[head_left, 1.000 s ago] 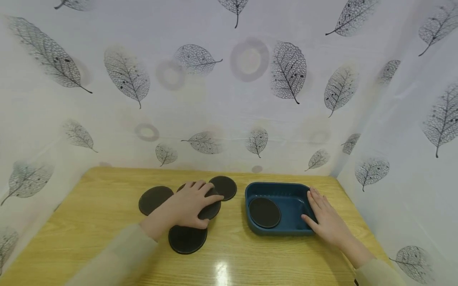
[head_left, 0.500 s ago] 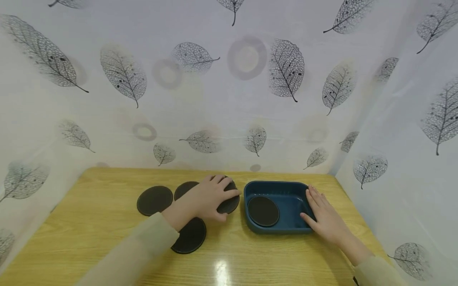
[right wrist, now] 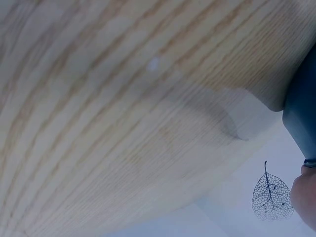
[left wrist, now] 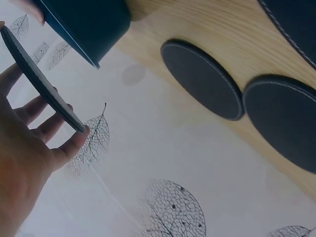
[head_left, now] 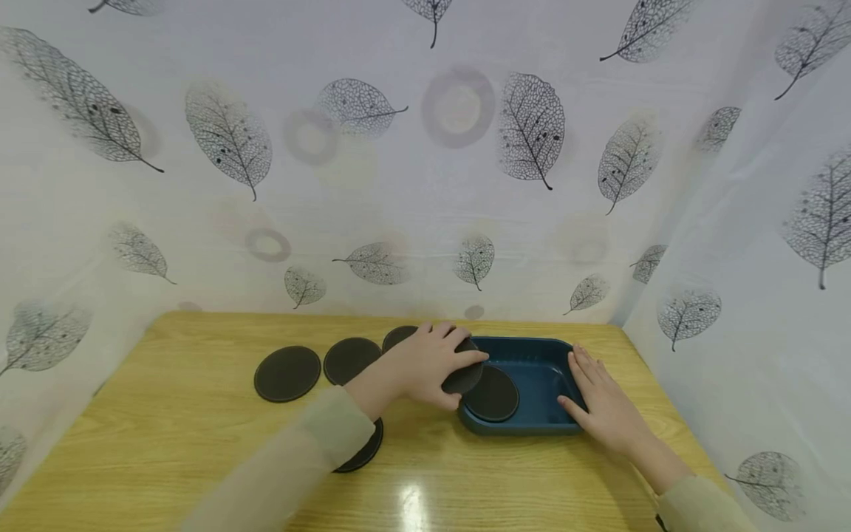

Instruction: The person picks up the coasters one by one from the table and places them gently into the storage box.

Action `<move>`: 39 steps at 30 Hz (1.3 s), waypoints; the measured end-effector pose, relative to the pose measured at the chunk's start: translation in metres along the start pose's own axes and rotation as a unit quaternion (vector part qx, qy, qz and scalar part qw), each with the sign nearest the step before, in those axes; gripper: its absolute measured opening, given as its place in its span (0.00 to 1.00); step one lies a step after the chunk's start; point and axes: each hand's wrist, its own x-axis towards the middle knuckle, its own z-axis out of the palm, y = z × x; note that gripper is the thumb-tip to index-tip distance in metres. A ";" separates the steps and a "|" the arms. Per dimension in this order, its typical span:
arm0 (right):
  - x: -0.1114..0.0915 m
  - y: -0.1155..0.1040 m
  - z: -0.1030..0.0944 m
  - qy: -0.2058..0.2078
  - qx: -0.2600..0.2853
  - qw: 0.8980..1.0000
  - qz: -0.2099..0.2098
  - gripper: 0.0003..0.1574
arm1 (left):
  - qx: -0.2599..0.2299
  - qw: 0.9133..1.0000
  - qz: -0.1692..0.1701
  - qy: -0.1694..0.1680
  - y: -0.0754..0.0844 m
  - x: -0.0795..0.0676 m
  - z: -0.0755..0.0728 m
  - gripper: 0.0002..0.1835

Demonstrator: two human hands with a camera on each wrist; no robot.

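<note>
My left hand (head_left: 425, 367) pinches a round black coaster (head_left: 467, 375) by its edges, over the left rim of a blue tray (head_left: 541, 427). In the left wrist view, the held coaster (left wrist: 47, 88) is tilted, seen nearly edge-on between thumb and fingers, with pale stitching along it. Another black coaster (head_left: 493, 395) lies inside the tray at its left. My right hand (head_left: 608, 410) rests on the tray's right rim, fingers straight and thumb over the inner side. Only a fingertip (right wrist: 305, 195) of it shows in the right wrist view, beside the tray's wall (right wrist: 303, 106).
On the wooden table (head_left: 199, 443) left of the tray lie further coasters: one far left (head_left: 287, 374), one beside it (head_left: 350, 359), one partly behind my left hand (head_left: 397, 338), one partly under my sleeve (head_left: 364, 451). A leaf-print sheet (head_left: 425, 185) hangs behind and at the sides.
My left hand has moved right with the coaster, from above the coasters on the table to the tray's left rim. The right hand and tray have stayed in place.
</note>
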 end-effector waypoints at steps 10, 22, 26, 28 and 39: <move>0.001 -0.003 -0.004 -0.017 0.005 1.000 0.011 0.53 | 0.018 1.000 -0.001 -0.006 0.018 0.034 0.002 0.43; 0.000 -0.002 -0.002 -0.005 -0.002 1.000 0.001 0.51 | -0.012 1.000 -0.018 -0.020 0.035 0.066 0.014 0.42; 0.000 -0.002 -0.002 -0.006 0.001 1.000 0.003 0.51 | -0.009 1.000 -0.019 -0.019 0.040 0.071 0.021 0.42; 0.000 -0.002 -0.003 -0.006 0.004 1.000 0.005 0.52 | -0.006 1.000 -0.019 -0.022 0.042 0.073 0.024 0.42; -0.001 0.001 0.000 0.001 0.002 1.000 0.001 0.52 | 0.018 0.997 -0.017 -0.068 0.050 0.079 0.035 0.41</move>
